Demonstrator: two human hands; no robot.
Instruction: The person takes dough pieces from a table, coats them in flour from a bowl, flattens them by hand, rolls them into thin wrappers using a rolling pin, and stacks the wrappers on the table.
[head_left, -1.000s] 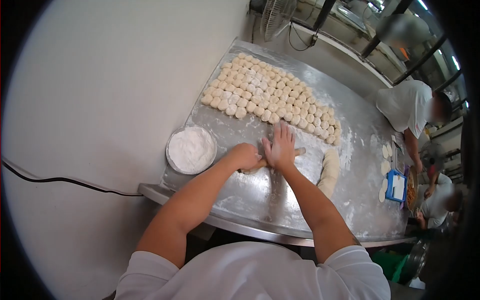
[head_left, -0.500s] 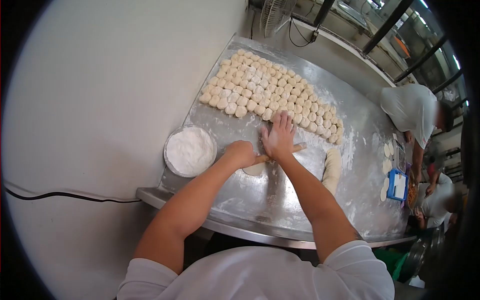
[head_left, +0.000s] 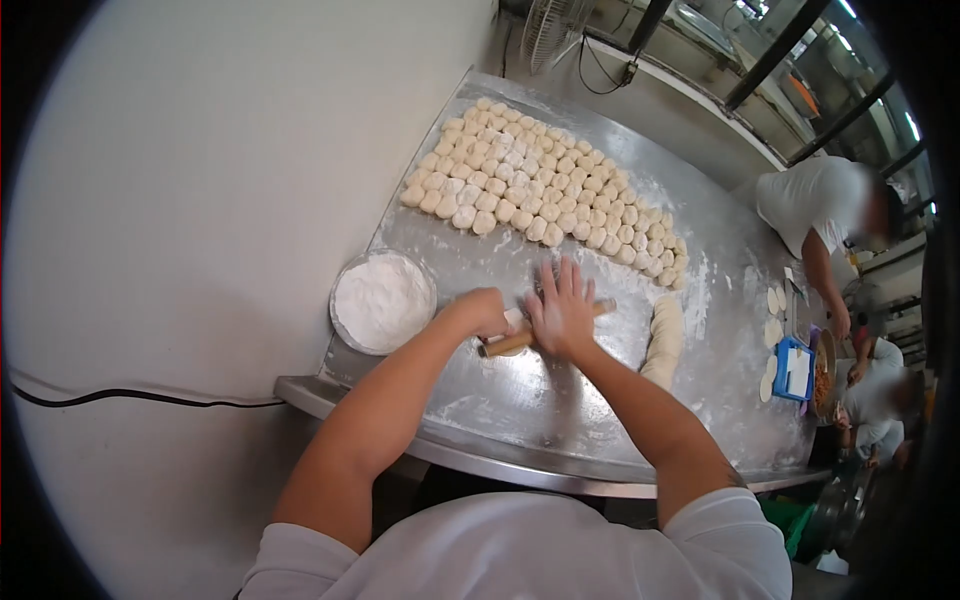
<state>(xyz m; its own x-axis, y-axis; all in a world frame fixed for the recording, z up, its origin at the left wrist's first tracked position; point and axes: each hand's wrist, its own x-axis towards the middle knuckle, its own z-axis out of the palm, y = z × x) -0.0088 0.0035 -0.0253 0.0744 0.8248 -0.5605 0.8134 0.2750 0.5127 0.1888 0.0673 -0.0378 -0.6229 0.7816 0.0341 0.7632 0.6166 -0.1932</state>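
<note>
A wooden rolling pin (head_left: 498, 346) lies at a slant on the metal table, its right end rising past my right hand (head_left: 563, 315). That hand presses flat on the pin with the fingers spread. My left hand (head_left: 484, 313) is closed, pinching the edge of a pale dough piece (head_left: 514, 318) behind the pin. Part of the dough is hidden under the pin and my fingers. Beyond my hands sit several rows of floured dough balls (head_left: 540, 180). A thick dough roll (head_left: 663, 342) rests to the right of my right hand.
A bowl of white flour (head_left: 382, 301) stands left of my left hand, near the wall. Flat dough rounds (head_left: 773, 333) and a blue container (head_left: 794, 370) are at the table's right end, where a co-worker (head_left: 822, 205) leans in. Another person (head_left: 880, 385) is beyond.
The rolling pin and my right hand have come back toward my body, and the pin now covers more of the dough. My left hand stays at the dough's edge.
</note>
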